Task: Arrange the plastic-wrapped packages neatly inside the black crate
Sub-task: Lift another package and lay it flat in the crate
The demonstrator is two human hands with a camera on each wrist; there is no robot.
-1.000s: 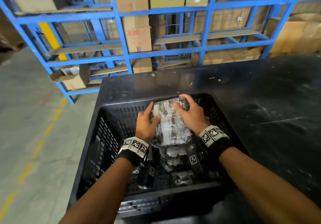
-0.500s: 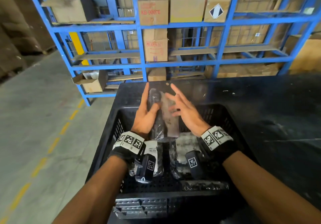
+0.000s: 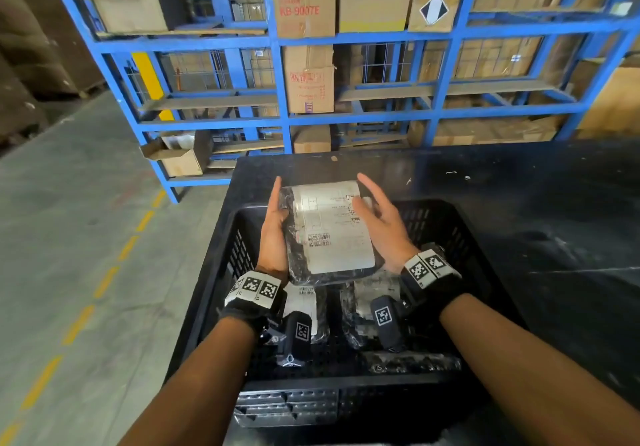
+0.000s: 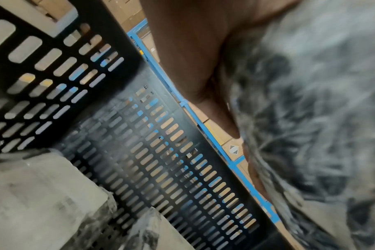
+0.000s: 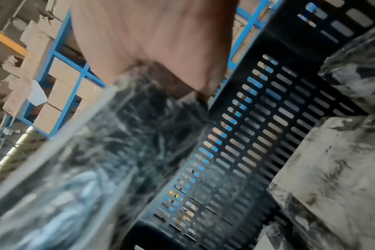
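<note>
Two plastic-wrapped packages (image 3: 363, 303) with pale paper labels lie side by side on the near floor of the black slotted plastic crate (image 3: 221, 272), below the wrists, and a thinner crumpled wrapped bundle (image 3: 412, 362) lies against the near wall. Above them, a flat plastic-wrapped package with a white barcoded label (image 3: 332, 231) is held label-up over the crate's middle and far half, its long axis running away from the person, its far end near the far rim. The left hand (image 3: 275, 234) lies flat along the package's left long edge with fingers straight; the right hand (image 3: 379, 227) presses on the right edge, thumb over the label and fingers extended — neither is curled into a grip, the parcel being clamped between the palms. Both hands sit level, neither nearer, so the likely next move is a straight lowering into the bare far strip of the crate floor, beyond the two resting packages and, I judge, with the long axis kept parallel to theirs. Half a second earlier the package stood on edge, narrow side up, between the hands; now it is turned flat with the label facing up. Beyond the crate lie the dark tabletop (image 3: 519, 203), then the blue steel racking (image 3: 277, 75) with brown cardboard boxes (image 3: 304, 5).
</note>
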